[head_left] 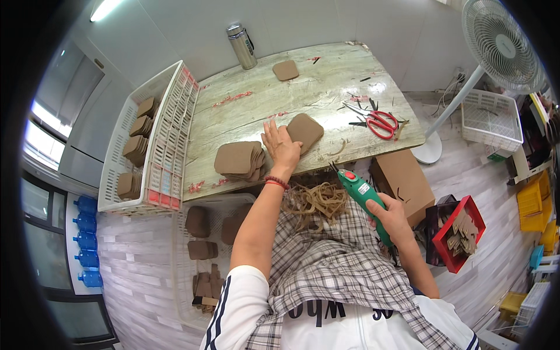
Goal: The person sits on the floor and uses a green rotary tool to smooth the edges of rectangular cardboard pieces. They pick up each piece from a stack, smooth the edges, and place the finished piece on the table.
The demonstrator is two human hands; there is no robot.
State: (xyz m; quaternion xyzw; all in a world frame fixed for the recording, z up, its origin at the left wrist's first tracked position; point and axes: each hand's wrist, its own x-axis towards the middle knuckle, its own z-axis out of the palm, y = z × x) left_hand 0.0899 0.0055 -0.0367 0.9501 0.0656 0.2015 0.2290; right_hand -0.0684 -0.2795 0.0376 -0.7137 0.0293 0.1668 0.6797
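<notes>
My left hand (281, 147) lies spread on the wooden-patterned table (233, 119), its thumb touching the edge of a brown rounded-square pad (305, 133). Left of that hand sits a stack of similar brown pads (239, 160). Closed around a green handheld electric cutter (360, 193) with a red button, my right hand (392, 220) is just off the table's front edge. The tool's dark, pointed tip is apart from the pad. On my plaid apron (315, 256), below the table edge, rests a heap of curled tan trimmings (318, 201).
Red-handled scissors (379, 123) lie on the table's right among dark scraps. A single pad (286, 70) and steel flask (241, 46) are farther back. White crates (166, 125) hold pads at left. A cardboard box (402, 184), red bin (440, 242) and fan (503, 46) are right.
</notes>
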